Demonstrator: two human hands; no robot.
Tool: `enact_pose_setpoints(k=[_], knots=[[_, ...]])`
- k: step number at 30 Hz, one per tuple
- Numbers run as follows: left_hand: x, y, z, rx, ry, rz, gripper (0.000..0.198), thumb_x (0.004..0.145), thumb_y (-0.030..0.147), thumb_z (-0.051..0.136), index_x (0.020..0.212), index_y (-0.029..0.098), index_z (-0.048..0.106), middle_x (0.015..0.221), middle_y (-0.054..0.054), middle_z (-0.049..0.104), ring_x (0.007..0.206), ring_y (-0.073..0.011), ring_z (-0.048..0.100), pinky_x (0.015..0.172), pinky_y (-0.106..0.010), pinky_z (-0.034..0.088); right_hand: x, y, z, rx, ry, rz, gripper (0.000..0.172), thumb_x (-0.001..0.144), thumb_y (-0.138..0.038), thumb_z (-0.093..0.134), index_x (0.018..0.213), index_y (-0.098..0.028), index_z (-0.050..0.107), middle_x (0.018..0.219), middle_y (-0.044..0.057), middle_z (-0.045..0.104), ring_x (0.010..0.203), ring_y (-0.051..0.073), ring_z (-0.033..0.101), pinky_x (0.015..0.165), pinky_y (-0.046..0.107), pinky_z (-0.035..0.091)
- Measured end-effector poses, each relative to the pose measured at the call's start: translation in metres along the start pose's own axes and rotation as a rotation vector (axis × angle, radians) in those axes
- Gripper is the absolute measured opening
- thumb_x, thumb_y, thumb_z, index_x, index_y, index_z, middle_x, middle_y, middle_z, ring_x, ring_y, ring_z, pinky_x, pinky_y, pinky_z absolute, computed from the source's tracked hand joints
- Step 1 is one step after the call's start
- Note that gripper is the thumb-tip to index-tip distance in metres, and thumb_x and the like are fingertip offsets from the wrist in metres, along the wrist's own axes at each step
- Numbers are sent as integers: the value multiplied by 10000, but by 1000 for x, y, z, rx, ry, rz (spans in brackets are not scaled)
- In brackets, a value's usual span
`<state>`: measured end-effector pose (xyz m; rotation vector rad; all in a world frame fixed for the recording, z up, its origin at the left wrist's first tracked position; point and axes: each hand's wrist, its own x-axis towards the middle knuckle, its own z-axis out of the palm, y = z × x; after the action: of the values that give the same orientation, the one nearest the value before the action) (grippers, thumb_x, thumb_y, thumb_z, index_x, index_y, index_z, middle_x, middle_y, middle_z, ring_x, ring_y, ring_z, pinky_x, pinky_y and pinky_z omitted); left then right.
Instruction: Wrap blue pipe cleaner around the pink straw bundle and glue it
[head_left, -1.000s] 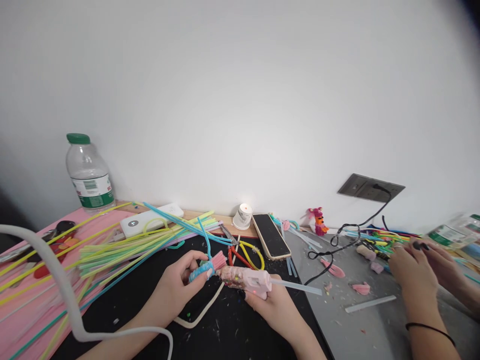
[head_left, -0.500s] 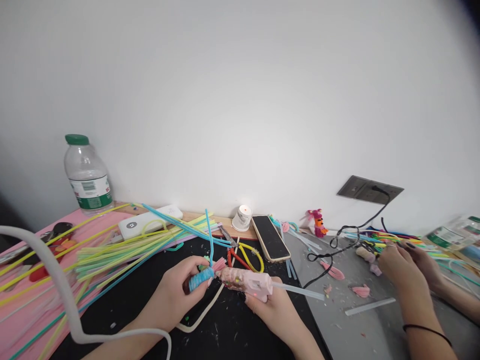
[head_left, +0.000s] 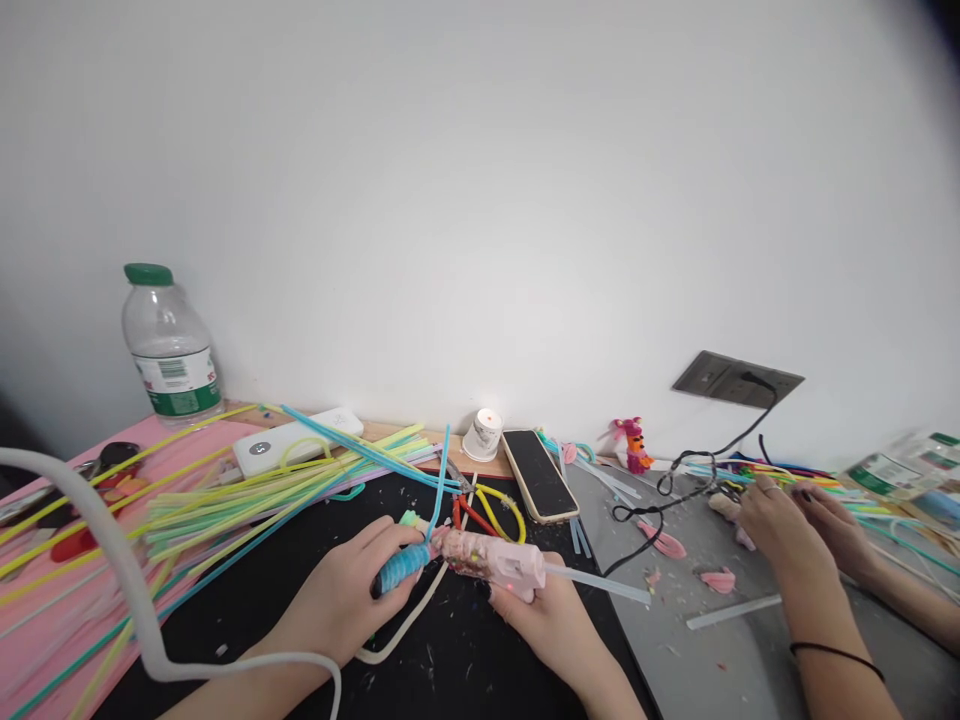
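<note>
My left hand [head_left: 349, 590] is closed around a small piece wrapped in blue pipe cleaner [head_left: 401, 568], with one blue strand sticking up from it. Pink and pale green bits show at its far end, partly hidden by my fingers. In my right hand [head_left: 544, 610] is a pink hot glue gun [head_left: 491, 560], lying almost level with its nozzle pointing left. The nozzle end meets or nearly meets the pink part of the piece; I cannot tell whether they touch. A clear glue stick [head_left: 600, 582] juts from the gun's back.
Pliers with red and yellow handles [head_left: 504, 510], a phone [head_left: 540, 475] and a paper cup [head_left: 484, 433] lie beyond my hands. Bundled pipe cleaners [head_left: 247, 500] and a bottle [head_left: 172, 345] are left. A white cable [head_left: 142, 610] crosses the left front. A co-worker's hands [head_left: 787, 530] work at right.
My left hand has turned the blue-wrapped piece slightly, and its upright strand now leans further right. The glue gun has barely moved. The co-worker's hands have shifted a little left.
</note>
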<state>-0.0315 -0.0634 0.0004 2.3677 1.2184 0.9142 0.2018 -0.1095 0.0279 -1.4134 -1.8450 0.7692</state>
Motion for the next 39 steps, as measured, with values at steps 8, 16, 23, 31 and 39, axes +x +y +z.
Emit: enact_pose_setpoints(k=[8, 16, 23, 31, 39], knots=[[-2, -3, 0, 35, 26, 19, 203, 840, 216, 535, 1008, 218, 649, 885, -51, 664, 741, -177, 665, 647, -227, 495, 3, 2, 0, -48, -49, -37, 173, 774, -148, 536, 830, -167, 699, 729, 18, 661, 650, 156, 576, 589, 206, 445], [1, -1, 1, -130, 125, -60, 166, 836, 250, 534, 957, 200, 637, 812, -29, 625, 698, -169, 597, 659, -246, 456, 4, 7, 3, -55, -78, -51, 145, 773, -128, 554, 793, -172, 690, 732, 3, 669, 637, 141, 564, 582, 193, 443], [5, -2, -2, -289, 56, -309, 214, 781, 316, 599, 951, 191, 633, 630, 54, 452, 531, -122, 430, 521, -219, 350, 7, 0, 1, 4, -79, -62, 222, 784, -104, 542, 916, -174, 705, 812, 17, 700, 704, 163, 623, 660, 214, 481], [7, 2, 1, -432, -14, -395, 269, 773, 367, 596, 944, 161, 630, 627, 68, 357, 531, -111, 340, 521, -227, 277, -1, 11, 9, -141, 54, -44, 116, 787, -196, 559, 780, -170, 673, 757, 39, 666, 706, 187, 611, 662, 243, 477], [9, -4, 6, -636, -32, -492, 349, 786, 461, 587, 957, 156, 583, 609, 90, 327, 476, -98, 354, 461, -222, 279, 1, 12, 10, -183, 25, -33, 99, 773, -189, 561, 680, -163, 584, 694, 19, 606, 651, 159, 563, 606, 222, 421]])
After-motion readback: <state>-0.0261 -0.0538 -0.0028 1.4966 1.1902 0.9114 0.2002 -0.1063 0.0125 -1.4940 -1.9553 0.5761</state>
